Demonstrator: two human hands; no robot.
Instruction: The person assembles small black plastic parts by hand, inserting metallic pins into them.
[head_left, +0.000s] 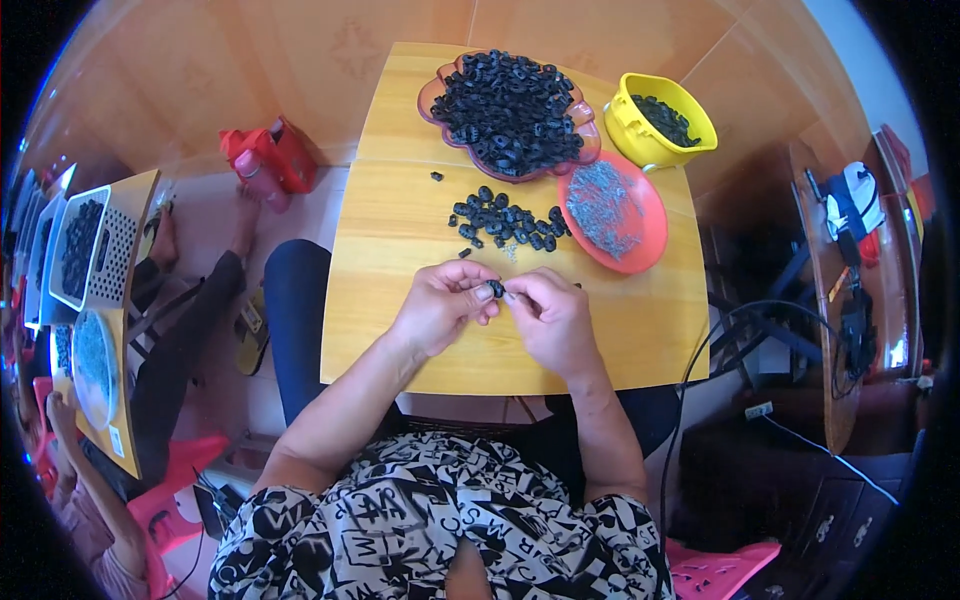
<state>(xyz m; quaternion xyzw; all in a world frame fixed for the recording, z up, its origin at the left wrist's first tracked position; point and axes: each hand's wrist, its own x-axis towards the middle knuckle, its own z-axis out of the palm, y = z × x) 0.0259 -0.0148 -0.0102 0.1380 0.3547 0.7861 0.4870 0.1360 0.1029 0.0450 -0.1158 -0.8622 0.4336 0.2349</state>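
Over the near half of the wooden table (380,230), my left hand (446,305) pinches a small black plastic part (495,288) between thumb and fingers. From the other side my right hand (550,318) meets it with thumb and forefinger pressed together; whether a tiny piece sits in that pinch is too small to tell. Just beyond my hands lies a loose pile of similar black parts (507,218), with a few small metal bits (510,252) at its near edge. To the right of the pile, a red oval plate (655,225) holds many thin grey metal pieces.
A reddish scalloped tray (428,100) heaped with black parts stands at the back, beside a yellow basket (690,95) with more. At left, another person (90,500) sits by a second table with a white perforated basket (120,245). A black cable (690,370) hangs past my table's right edge.
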